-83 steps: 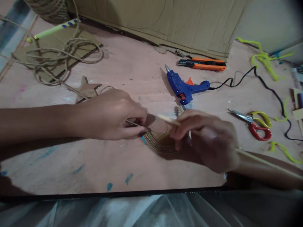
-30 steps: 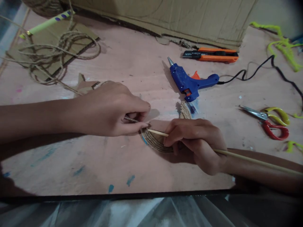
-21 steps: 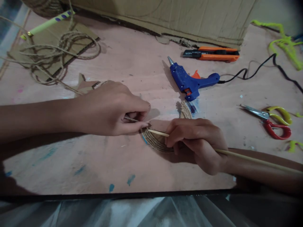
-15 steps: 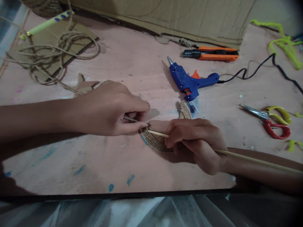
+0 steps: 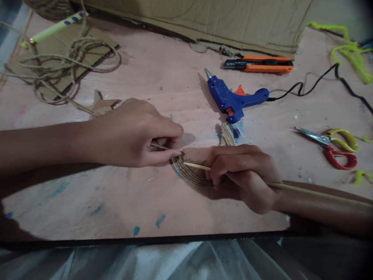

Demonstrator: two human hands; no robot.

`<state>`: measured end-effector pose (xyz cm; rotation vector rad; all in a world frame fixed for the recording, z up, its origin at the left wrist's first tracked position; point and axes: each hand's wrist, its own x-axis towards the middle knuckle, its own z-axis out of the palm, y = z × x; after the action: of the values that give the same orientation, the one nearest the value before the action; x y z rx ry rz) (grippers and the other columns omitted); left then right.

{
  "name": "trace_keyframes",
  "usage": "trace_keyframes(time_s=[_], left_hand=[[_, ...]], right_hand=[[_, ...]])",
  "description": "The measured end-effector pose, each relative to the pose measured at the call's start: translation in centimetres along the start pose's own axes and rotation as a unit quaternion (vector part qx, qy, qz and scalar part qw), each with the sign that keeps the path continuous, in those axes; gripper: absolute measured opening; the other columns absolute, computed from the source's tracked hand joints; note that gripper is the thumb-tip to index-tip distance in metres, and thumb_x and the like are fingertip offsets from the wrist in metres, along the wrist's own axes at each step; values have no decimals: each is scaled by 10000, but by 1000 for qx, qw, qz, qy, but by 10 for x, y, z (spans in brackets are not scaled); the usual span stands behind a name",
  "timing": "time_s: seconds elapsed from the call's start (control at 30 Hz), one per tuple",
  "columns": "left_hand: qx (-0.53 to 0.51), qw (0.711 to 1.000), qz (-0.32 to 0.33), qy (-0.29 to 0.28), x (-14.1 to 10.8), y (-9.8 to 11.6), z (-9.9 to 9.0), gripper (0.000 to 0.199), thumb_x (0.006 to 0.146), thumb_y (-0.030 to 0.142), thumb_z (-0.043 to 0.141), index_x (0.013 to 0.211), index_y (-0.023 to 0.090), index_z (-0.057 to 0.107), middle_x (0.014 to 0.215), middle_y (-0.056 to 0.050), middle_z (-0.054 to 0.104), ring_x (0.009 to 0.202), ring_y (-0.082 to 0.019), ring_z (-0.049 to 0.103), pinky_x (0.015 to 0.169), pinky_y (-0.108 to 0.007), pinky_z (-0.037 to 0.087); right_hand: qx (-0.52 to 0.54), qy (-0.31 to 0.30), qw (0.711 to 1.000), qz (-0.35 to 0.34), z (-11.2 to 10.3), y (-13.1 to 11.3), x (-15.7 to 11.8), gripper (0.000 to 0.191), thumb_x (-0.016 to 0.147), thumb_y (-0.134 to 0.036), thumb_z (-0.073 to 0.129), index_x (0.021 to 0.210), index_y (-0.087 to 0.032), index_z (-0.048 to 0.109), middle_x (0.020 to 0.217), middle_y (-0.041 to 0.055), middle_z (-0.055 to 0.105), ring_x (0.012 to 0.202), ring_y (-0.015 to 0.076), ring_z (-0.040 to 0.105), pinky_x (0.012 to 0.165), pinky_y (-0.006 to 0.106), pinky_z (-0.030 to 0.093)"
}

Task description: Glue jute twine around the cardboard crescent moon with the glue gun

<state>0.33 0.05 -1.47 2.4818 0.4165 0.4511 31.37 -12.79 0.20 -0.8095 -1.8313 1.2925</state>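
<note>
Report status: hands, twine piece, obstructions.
Left hand pinching twine at the curved twine-covered piece. Right hand gripping thin stick, tip at the piece. Glue gun lying just beyond; nothing between the hands and piece.

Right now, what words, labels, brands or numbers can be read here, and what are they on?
Orange-and-black cutter: pale lettering on its black end, too small and blurred to read.
Blue glue gun and scissors: no lettering I can make out.
Nothing else shows readable text.
</note>
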Motion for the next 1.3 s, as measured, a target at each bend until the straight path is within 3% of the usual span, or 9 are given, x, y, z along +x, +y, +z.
trace_keyframes(time_s=[0.27,0.57,0.83,1.1,1.2,1.3], left_hand=[[-6,1000,-9,-4,0,1,0,275,1182,440,687,955,297,744,788,32,806,606,-155,575,674,-399,300],[15,1000,-1,-4,3,0,-3,213,1131,329,671,931,276,723,727,56,723,573,-137,505,686,-379,322],[15,1000,4,-10,2,1,-6,191,1137,291,694,953,266,735,760,70,722,599,-123,519,695,-367,328],[20,1000,20,1,3,-4,-4,156,1112,262,731,957,279,729,746,80,731,556,-125,536,678,-359,334],[22,999,26,-2,2,-4,-4,143,1116,270,723,974,285,733,750,73,738,556,-131,536,677,-361,328],[17,1000,26,-6,2,-5,-3,163,1137,307,716,978,288,748,754,58,757,562,-139,544,660,-367,329]], right_hand=[[4,7,1000,-6,0,0,0,301,1160,-119,578,922,-235,723,880,21,753,763,146,706,700,278,536],[12,15,1000,-9,3,1,0,304,1193,-132,537,999,-235,746,901,17,775,806,156,738,760,291,577],[20,9,1000,7,4,2,2,332,1229,-189,492,1011,-244,736,910,10,753,744,146,697,718,306,559],[14,14,999,-25,7,5,2,315,1205,-160,489,1004,-244,717,866,-12,740,783,135,696,750,283,558],[-38,-3,999,-15,1,3,2,287,1204,-184,525,1011,-259,724,870,-3,742,786,163,708,748,308,582],[-163,-10,986,19,-17,0,7,155,1192,-292,648,1120,-270,784,1002,51,786,899,232,775,784,369,642]])
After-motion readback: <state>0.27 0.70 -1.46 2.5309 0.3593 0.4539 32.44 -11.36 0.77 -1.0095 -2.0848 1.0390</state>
